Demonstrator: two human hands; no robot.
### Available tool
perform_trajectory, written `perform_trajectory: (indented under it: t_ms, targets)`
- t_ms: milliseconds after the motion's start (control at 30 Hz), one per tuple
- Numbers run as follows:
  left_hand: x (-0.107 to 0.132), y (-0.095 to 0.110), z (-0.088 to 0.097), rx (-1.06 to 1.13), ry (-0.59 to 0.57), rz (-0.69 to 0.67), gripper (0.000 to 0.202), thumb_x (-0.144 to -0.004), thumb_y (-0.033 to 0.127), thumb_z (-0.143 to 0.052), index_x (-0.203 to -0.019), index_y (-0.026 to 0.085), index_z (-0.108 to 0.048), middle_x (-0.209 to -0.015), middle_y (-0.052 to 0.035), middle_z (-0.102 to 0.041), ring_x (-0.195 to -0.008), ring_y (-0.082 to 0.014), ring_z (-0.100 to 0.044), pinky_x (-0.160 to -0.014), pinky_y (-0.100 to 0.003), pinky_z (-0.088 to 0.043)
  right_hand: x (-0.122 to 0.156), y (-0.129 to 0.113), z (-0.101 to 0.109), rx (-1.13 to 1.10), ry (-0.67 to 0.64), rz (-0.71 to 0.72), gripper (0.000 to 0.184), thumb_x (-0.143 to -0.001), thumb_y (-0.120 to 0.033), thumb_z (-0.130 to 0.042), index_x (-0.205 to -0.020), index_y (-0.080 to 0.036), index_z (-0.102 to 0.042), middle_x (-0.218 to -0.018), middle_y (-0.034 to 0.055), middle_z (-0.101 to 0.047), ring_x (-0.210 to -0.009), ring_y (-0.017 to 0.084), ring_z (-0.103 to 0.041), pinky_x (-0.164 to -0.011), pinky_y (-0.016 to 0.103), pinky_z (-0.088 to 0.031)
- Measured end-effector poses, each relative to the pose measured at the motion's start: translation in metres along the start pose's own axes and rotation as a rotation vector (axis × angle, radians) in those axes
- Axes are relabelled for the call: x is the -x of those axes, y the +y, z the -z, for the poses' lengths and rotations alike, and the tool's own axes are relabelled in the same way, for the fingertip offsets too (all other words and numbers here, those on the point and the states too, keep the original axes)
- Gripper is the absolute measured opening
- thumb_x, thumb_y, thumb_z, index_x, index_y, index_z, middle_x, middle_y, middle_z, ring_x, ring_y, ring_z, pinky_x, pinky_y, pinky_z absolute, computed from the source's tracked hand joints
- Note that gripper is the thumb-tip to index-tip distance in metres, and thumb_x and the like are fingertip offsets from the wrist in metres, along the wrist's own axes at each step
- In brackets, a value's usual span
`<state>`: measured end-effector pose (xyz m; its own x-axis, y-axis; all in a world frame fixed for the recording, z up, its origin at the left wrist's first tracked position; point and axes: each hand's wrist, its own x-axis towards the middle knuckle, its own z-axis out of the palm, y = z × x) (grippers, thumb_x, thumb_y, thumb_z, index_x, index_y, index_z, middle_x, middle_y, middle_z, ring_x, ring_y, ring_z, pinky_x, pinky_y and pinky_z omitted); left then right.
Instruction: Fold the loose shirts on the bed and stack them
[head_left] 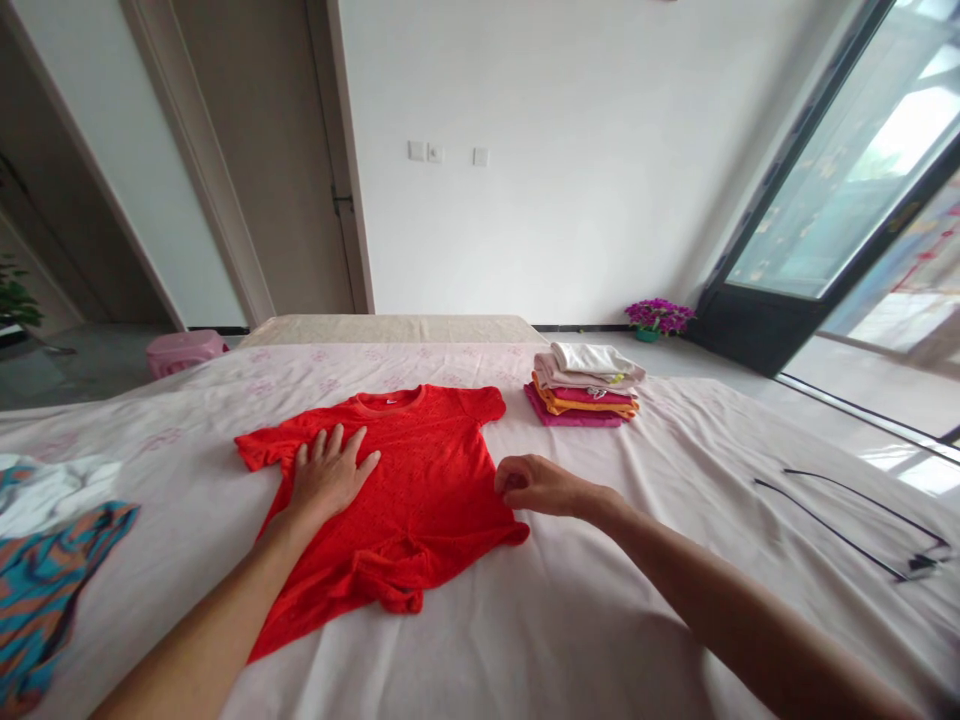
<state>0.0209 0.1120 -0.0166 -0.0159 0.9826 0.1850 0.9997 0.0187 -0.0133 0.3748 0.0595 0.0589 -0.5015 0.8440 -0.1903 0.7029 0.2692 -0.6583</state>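
While flat, left grip (332, 477) on shirt (431, 475).

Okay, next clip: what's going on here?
A person has a red T-shirt spread on a pale sheet, its lower edge bunched. The left hand lies flat on its chest; the right hand is curled at its side edge, grip unclear. A folded stack sits beyond the right hand.

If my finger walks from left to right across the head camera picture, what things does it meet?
Blue-and-orange cloth → pink stool → red shirt → stack of folded clothes → purple flowers → glasses.
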Motion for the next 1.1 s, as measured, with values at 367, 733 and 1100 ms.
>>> perform_trajectory:
  t_ms: [367, 733, 1100]
  targets:
    - [0.0, -0.003, -0.003, 0.031, 0.007, -0.007, 0.068, -0.093, 0.062, -0.033, -0.15, 0.026, -0.04, -0.157, -0.0165, -0.036, -0.144, -0.0391, -0.031, -0.112, -0.058, -0.022, 0.053, -0.017, -0.039, 0.311, 0.277, 0.079, 0.024, -0.064, -0.004, -0.051, -0.081, -0.021, -0.052, -0.077, -0.0033, -0.058, -0.068, 0.01, -0.048, -0.061, 0.022, -0.029]
    - [0.013, -0.022, 0.005, 0.434, 0.131, -0.292, 0.062, -0.089, 0.054, -0.047, -0.139, 0.018, -0.051, -0.146, -0.0146, -0.05, -0.14, -0.0305, -0.039, -0.114, -0.05, -0.031, 0.07, -0.037, -0.037, 0.508, 0.299, 0.138, 0.021, -0.078, -0.017, -0.06, -0.098, -0.021, -0.062, -0.097, 0.0041, -0.064, -0.09, 0.019, -0.055, -0.075, 0.029, -0.037]
    - [0.157, -0.049, 0.086, 0.362, 0.038, -0.674, 0.027, -0.086, 0.031, -0.064, -0.112, 0.026, -0.061, -0.109, -0.0016, -0.065, -0.104, -0.0193, -0.061, -0.091, -0.031, -0.048, 0.053, -0.05, -0.073, 0.888, 0.139, 0.39, 0.013, -0.094, -0.013, -0.046, -0.098, -0.017, -0.059, -0.098, 0.0082, -0.06, -0.083, 0.019, -0.05, -0.075, 0.033, -0.035]
